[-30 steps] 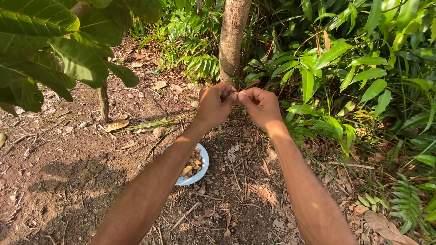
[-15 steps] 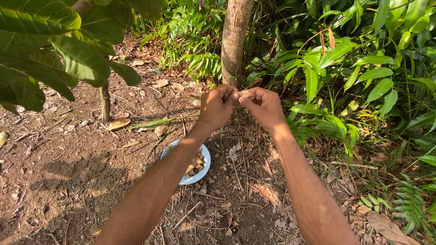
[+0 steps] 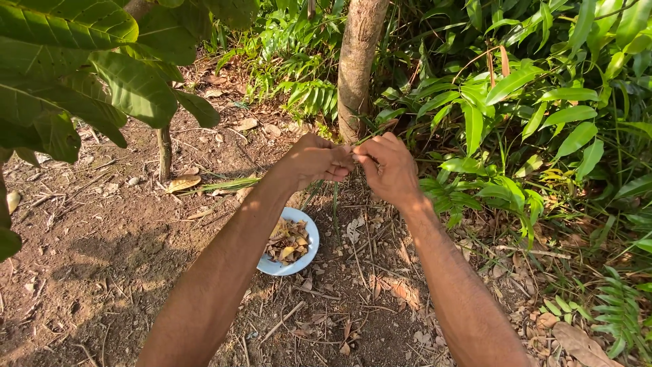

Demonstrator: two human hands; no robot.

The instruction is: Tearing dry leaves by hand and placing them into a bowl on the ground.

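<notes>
Brown dirt ground [image 3: 88,265] with dry leaves and sticks is seen, with a grey-brown tree trunk [image 3: 360,64] and green bushes behind. No packages, labels or signs are seen. The left hand [image 3: 314,160] and right hand [image 3: 388,166] are held together, fingertips pinched on a thin green grass blade [image 3: 335,204] that hangs down between them. A round white bowl of dry brown leaves [image 3: 291,241] sits on the dirt under the left arm. Since before, more of the bowl is seen, and the left hand has turned flatter.

Tree trunk [image 3: 358,68], white bowl [image 3: 302,255], leaf litter [image 3: 397,289]
</notes>
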